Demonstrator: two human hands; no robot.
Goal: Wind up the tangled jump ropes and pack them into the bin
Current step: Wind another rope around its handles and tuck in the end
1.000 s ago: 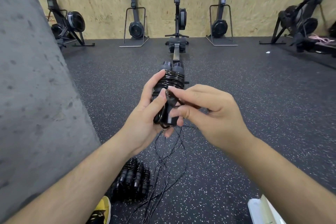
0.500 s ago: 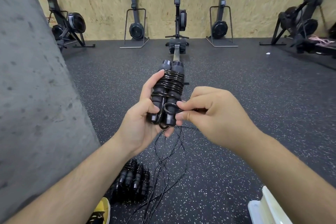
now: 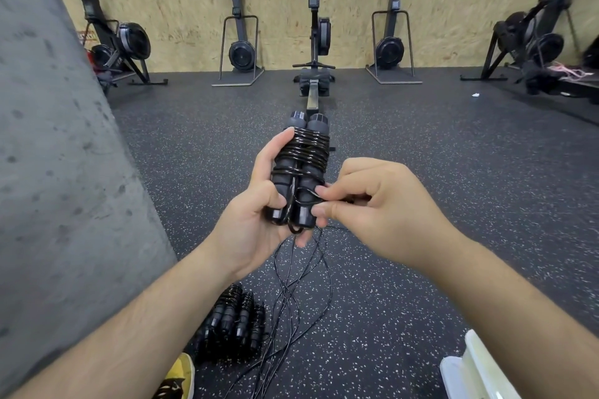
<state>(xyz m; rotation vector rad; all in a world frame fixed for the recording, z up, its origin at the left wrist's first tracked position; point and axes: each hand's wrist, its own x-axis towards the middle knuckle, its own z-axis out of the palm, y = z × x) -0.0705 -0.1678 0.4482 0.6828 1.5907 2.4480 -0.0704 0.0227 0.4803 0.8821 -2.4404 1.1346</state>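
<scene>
Head view has the left hand (image 3: 256, 214) gripping a nearly wound jump rope (image 3: 306, 159) — cord coiled round its paired handles (image 3: 317, 122) — while the right hand (image 3: 385, 214) pinches the last bit of cord against them, apparently tucking it in. Several wound bundles (image 3: 233, 324) lie on the floor (image 3: 453, 146), yet loose cords (image 3: 291, 298) trail beside them, so I judge the winding partway done and the packing not begun. Only a white corner (image 3: 476, 363) shows at the lower right edge, probably the bin but cut off, and how many ropes the loose cords make up is hard to tell.
</scene>
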